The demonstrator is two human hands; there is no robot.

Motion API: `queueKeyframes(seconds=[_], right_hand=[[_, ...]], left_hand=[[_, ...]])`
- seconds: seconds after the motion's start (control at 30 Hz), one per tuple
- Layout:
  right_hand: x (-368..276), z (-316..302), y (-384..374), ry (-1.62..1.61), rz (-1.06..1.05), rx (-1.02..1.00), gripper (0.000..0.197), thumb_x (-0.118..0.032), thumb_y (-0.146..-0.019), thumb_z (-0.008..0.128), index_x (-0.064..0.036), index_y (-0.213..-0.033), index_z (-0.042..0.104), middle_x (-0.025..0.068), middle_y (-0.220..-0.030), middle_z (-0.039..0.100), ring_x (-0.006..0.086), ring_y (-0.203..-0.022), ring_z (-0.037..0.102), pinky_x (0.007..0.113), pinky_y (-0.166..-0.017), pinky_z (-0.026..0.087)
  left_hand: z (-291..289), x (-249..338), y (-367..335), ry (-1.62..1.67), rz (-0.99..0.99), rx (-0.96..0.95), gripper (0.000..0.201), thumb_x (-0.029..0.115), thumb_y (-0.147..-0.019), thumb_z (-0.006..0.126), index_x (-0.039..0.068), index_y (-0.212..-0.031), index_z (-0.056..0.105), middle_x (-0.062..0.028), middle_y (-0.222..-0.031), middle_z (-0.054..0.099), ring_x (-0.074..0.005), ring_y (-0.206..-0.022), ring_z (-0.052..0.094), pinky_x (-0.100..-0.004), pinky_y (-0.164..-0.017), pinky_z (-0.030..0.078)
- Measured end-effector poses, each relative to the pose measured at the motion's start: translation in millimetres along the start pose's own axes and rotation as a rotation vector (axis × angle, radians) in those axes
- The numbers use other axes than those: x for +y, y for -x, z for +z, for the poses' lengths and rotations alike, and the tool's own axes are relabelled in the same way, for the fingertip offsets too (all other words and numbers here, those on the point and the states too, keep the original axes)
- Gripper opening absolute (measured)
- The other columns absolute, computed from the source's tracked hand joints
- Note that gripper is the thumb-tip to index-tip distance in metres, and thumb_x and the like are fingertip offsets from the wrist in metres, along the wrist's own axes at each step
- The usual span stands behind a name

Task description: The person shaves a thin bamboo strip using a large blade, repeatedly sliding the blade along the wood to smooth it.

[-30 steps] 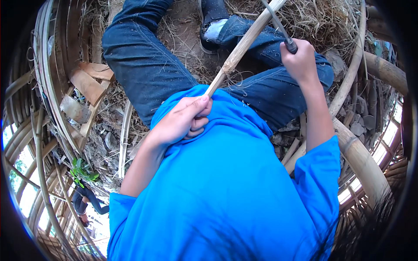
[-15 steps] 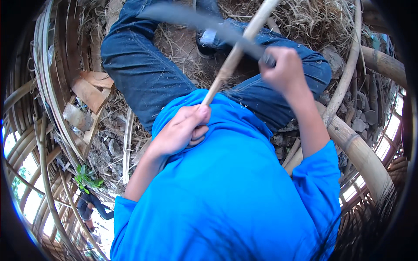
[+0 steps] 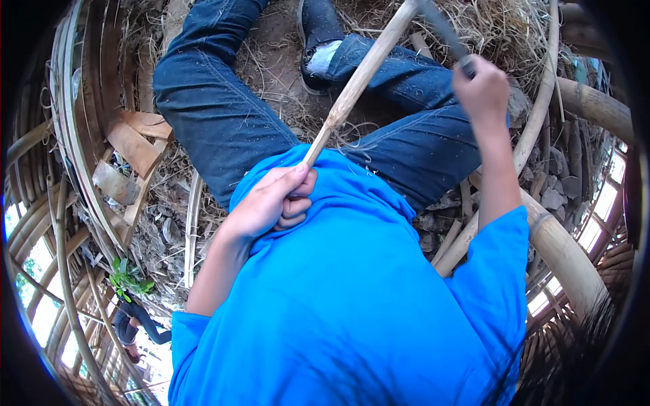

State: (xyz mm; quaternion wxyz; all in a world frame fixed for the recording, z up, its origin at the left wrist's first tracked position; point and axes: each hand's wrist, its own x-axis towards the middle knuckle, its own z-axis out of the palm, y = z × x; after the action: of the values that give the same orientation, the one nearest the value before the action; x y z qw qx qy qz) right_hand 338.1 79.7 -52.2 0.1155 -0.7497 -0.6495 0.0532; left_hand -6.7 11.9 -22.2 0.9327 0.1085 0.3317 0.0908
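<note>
My left hand [image 3: 274, 199] is closed round the near end of a pale bamboo pole [image 3: 359, 81], held against my blue shirt. The pole slants up and away to the right, past a node, between my bent legs in blue jeans. At the upper right my right hand [image 3: 482, 89] is wrapped round the dark handle of a machete [image 3: 443, 32]. Its grey blade, smeared by motion, angles up and left to the far end of the pole. The blade's tip is cut off by the top edge, so I cannot tell whether it touches the pole.
Dry straw and shavings [image 3: 501, 30] lie on the ground at the far right. Thick bamboo poles [image 3: 562, 247] run along my right side. Split bamboo strips [image 3: 64, 128] and a broken wood piece [image 3: 135, 145] are at the left. Another person [image 3: 132, 325] is behind at the lower left.
The machete has swung from across the pole's middle to its far end, my right hand moving up and right. My left hand with the pole has shifted slightly left.
</note>
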Motion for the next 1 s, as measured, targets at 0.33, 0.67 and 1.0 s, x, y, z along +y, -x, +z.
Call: queueKeyframes(seconds=[0.33,0.67,1.0], right_hand=[[-21.9,7.8,17.0,-0.2,0.084,-0.209,0.011,-0.013,-0.072,0.061,-0.0041,-0.073,0.067,0.0211,-0.072,0.064,0.0371,-0.073,0.065,0.044,-0.067,0.052],[-29.8,-4.3,19.1,-0.365,0.107,-0.438,0.018,-0.015,-0.073,0.06,0.0014,-0.066,0.061,0.024,-0.062,0.057,0.0401,-0.064,0.061,0.045,-0.058,0.046],[-66.4,14.1,29.4,-0.236,0.0,-0.334,0.015,-0.016,-0.071,0.061,-0.0021,-0.069,0.065,0.0217,-0.068,0.061,0.0407,-0.068,0.061,0.045,-0.064,0.05]], left_hand=[[-3.0,0.6,-0.3,-0.014,0.017,0.012,0.04,0.041,-0.101,0.033,0.015,-0.071,0.03,0.0071,-0.052,0.021,-0.0043,-0.042,0.017,-0.024,-0.036,0.012],[5.9,-7.7,1.2,-0.115,0.04,0.091,0.036,0.037,-0.102,0.033,0.014,-0.075,0.035,0.007,-0.056,0.026,-0.0037,-0.045,0.022,-0.023,-0.039,0.017],[15.8,-3.7,3.6,-0.32,0.139,0.25,0.034,0.031,-0.102,0.035,0.011,-0.076,0.039,0.0063,-0.057,0.032,-0.0031,-0.047,0.026,-0.0222,-0.041,0.022]])
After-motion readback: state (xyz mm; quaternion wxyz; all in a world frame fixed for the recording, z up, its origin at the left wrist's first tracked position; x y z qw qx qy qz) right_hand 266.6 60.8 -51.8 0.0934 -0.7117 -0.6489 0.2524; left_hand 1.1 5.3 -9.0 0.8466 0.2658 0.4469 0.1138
